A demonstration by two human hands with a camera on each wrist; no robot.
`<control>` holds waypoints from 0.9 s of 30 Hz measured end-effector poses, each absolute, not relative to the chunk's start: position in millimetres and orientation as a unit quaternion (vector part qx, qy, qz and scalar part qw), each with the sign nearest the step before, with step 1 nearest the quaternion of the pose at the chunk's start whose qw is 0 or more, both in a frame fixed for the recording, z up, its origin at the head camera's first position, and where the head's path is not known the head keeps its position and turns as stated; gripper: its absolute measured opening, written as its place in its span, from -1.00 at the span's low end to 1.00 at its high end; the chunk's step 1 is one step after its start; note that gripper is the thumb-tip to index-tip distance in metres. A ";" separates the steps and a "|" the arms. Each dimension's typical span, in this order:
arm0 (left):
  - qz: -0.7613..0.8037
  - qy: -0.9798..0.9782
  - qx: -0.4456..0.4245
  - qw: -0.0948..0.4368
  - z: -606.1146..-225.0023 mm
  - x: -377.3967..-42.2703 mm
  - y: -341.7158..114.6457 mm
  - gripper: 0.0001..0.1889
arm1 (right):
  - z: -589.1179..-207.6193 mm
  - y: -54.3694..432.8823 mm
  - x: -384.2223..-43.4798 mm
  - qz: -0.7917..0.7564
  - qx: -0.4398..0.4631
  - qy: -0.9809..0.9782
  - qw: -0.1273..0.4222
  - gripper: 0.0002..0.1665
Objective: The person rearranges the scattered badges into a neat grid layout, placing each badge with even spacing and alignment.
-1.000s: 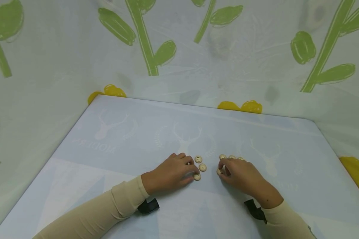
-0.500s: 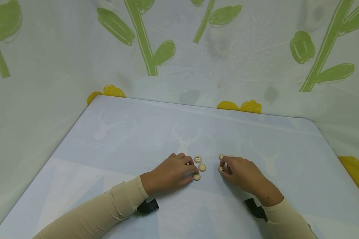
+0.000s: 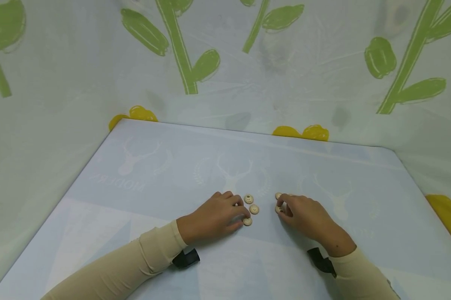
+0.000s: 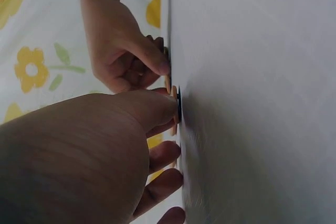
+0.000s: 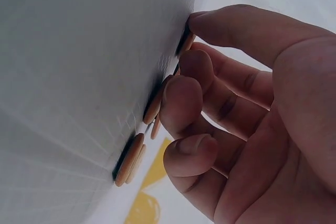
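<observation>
Small round pale wooden discs with dark marks lie on the table. My left hand point(image 3: 215, 218) pinches the nearest wooden disc point(image 3: 247, 221) of the left group at the tabletop; its edge shows by the thumb in the left wrist view. Two other discs, a middle one point(image 3: 254, 209) and a far one point(image 3: 249, 199), sit just beyond those fingertips. With thumb and index finger my right hand point(image 3: 308, 216) holds another wooden disc point(image 3: 279, 209) flat on the table. Behind it lies a further disc point(image 3: 278, 196); more discs point(image 5: 129, 159) show beneath the right fingers in the right wrist view.
The pale table point(image 3: 165, 162) bears faint deer-head prints. Behind it hangs a white cloth point(image 3: 240, 91) with green leaves and yellow flowers. Dark straps point(image 3: 186, 259) sit under both wrists. A narrow gap separates the two disc groups.
My right hand has slid its disc a little away from me and slightly right, closer to the discs behind, covering more of that row. The left hand stays in place.
</observation>
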State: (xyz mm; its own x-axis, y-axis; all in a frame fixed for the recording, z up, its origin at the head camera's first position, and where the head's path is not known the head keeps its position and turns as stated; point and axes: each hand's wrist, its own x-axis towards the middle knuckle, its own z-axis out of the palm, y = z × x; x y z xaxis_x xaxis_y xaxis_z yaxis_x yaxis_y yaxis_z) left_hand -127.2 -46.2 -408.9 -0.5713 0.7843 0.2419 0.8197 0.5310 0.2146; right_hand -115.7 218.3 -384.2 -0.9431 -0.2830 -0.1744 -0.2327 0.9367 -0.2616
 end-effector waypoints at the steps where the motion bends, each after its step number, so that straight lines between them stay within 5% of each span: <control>1: -0.153 -0.873 -0.459 0.057 -408.7 -127.1 -46.3 -0.82 | -384.1 218.2 -115.7 -0.120 -0.132 0.978 0.105 -0.83; 27: -0.141 -0.878 -0.456 0.041 -407.0 -126.6 -46.9 -0.79 | -380.7 215.0 -115.8 -0.109 -0.113 0.980 0.121 -0.77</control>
